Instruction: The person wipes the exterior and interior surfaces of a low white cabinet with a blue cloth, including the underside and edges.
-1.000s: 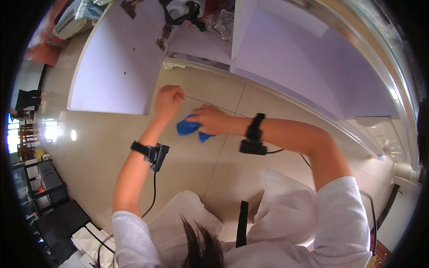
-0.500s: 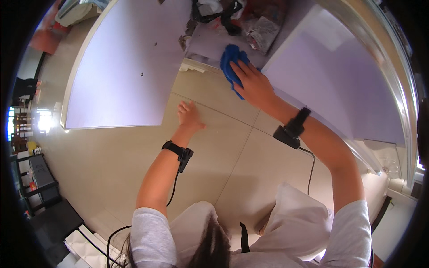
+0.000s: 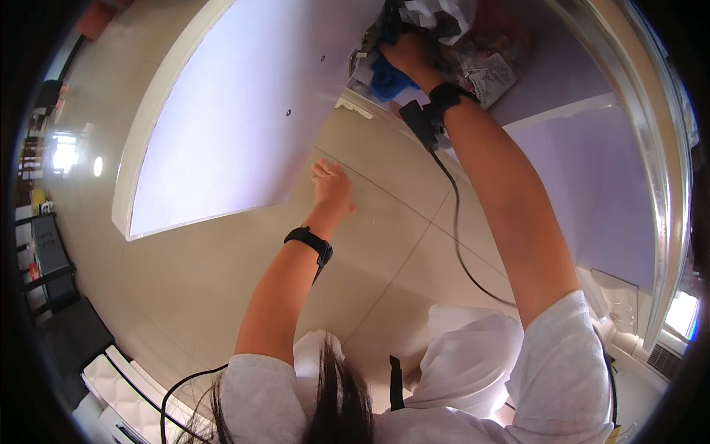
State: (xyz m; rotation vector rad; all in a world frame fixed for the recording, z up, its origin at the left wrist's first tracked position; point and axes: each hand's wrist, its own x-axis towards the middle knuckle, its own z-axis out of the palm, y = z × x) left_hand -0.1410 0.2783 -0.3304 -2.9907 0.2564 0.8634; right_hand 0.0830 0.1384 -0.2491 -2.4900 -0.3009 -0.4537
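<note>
My right hand (image 3: 409, 59) reaches into the low cabinet, its fingers closed on a blue cloth (image 3: 390, 80) that bunches beneath it on the cabinet floor. Some fingertips are hidden in shadow beside a black bag (image 3: 392, 24). A white plastic bag (image 3: 444, 16) and a clear pack with printed paper (image 3: 491, 80) lie close to this hand. My left hand (image 3: 333, 185) hovers over the tiled floor with nothing in it, fingers loosely bent and thumb held apart. It is near the lower edge of the left cabinet door (image 3: 237, 118) without touching it.
The left door stands wide, its edge jutting toward me. Another pale panel (image 3: 592, 177) stands on the right, below a shiny metal edge (image 3: 660, 170). A cable (image 3: 460, 251) hangs from my right wrist strap. Black furniture (image 3: 70, 337) stands at the far left.
My right hand has moved farther into the cabinet with the blue cloth, from its front edge to the bags. My left hand stays low over the floor. The view has shifted.
</note>
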